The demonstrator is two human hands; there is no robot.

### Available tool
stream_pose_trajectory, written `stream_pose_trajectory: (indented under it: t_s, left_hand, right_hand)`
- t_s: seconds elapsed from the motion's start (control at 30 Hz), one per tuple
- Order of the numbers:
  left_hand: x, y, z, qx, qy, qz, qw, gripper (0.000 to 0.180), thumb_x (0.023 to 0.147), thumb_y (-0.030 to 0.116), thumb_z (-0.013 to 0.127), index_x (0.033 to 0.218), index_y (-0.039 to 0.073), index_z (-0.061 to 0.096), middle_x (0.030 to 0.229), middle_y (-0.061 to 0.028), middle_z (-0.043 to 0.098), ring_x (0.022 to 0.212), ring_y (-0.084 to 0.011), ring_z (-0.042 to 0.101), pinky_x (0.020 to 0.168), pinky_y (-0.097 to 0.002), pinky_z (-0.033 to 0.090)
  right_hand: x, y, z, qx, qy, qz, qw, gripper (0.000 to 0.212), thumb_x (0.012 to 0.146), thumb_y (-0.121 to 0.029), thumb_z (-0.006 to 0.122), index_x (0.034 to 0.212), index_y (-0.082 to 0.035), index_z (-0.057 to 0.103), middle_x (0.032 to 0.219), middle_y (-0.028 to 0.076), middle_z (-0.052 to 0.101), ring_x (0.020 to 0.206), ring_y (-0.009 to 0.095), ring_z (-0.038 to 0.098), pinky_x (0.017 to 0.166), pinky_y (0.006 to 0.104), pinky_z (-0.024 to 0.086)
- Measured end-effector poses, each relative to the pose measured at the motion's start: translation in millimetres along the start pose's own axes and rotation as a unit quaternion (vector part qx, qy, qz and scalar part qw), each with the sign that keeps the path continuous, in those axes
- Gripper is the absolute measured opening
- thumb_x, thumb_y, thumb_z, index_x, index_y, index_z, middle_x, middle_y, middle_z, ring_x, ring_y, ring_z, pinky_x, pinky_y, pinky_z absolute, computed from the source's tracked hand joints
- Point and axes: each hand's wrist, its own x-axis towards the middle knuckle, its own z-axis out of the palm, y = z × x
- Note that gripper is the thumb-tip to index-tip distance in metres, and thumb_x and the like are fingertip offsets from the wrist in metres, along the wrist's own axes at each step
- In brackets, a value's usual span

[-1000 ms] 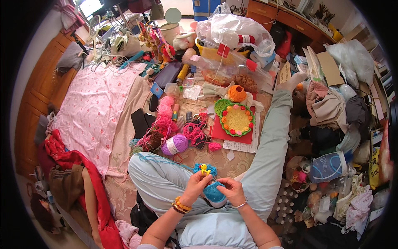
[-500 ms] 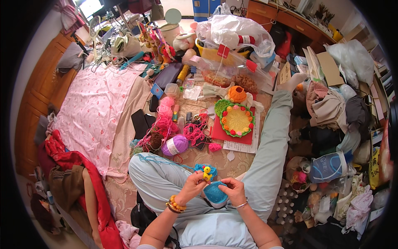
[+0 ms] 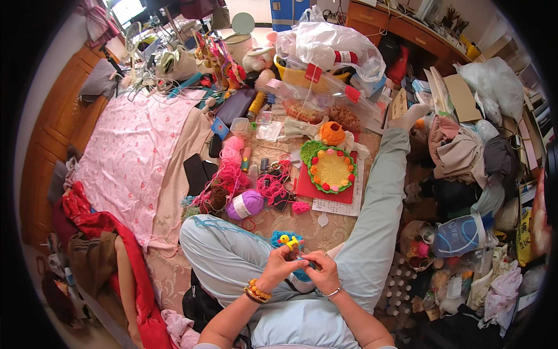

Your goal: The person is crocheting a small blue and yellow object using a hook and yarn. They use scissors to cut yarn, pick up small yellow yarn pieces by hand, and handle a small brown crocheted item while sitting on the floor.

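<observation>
Right now both hands meet low in the middle of the view, over the lap between the pale blue trouser legs. Up on the left hand (image 3: 280,267), thumb and forefinger press together on a small yellow figure (image 3: 287,239) with a dab of red, and it pokes up above the knuckles. Close beside it works the right hand (image 3: 323,271), its fingers bunched and clamped on the edge of the blue crocheted piece (image 3: 301,275), which sits between and beneath the two hands, partly covered by them; the exact fingertip contact is too small to make out. Amber beads (image 3: 257,289) circle the left wrist, a silvery bangle (image 3: 335,289) the right. Just beyond the hands lies a heap of blue yarn (image 3: 279,237), and blue strands (image 3: 220,221) run across the bent left knee. Farther out on the patterned floor covering, a purple yarn ball (image 3: 246,203) rests beside pink tangled yarn (image 3: 231,168), and over to the right a round yellow mat (image 3: 332,168) rimmed with colourful flowers lies on a red folder (image 3: 304,187), an orange crocheted piece (image 3: 332,133) just behind it. Away to the left spreads a pink patterned cloth (image 3: 131,166), while at the far right a blue bag (image 3: 460,235) leans among heaped clothes and plastic.
</observation>
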Motion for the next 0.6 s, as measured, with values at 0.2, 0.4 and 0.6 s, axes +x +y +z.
stream_pose_trajectory:
  t_s: [0.2, 0.4, 0.6]
  left_hand:
    - [0, 3, -10, 0.246, 0.003, 0.024, 0.969, 0.041, 0.073, 0.004, 0.071, 0.111, 0.000, 0.056, 0.081, 0.0025, 0.060, 0.070, -0.0021, 0.053, 0.062, -0.0158, 0.044]
    - [0, -16, -14, 0.162, -0.015, 0.034, 0.986, 0.048, 0.070, 0.004, 0.072, 0.115, 0.000, 0.054, 0.078, 0.0015, 0.061, 0.071, -0.0020, 0.054, 0.063, -0.0151, 0.044]
    - [1, -7, -11, 0.122, -0.012, 0.009, 0.992, 0.049, 0.070, 0.002, 0.071, 0.116, -0.001, 0.054, 0.079, -0.0002, 0.063, 0.071, -0.0022, 0.053, 0.063, -0.0160, 0.044]
  right_hand:
    - [5, -9, -11, -0.006, -0.037, -0.025, 0.999, 0.023, 0.074, 0.000, 0.062, 0.096, -0.002, 0.063, 0.084, 0.009, 0.060, 0.077, 0.020, 0.059, 0.067, 0.0274, 0.046]
    - [7, -8, -14, -0.071, -0.055, -0.023, 0.996, 0.023, 0.077, 0.000, 0.060, 0.100, -0.002, 0.063, 0.076, 0.007, 0.059, 0.064, 0.013, 0.054, 0.055, 0.0246, 0.041]
    - [3, 6, -11, 0.082, -0.046, 0.069, 0.993, 0.013, 0.080, 0.001, 0.059, 0.092, 0.002, 0.065, 0.076, -0.001, 0.055, 0.063, 0.005, 0.047, 0.053, 0.0173, 0.036]
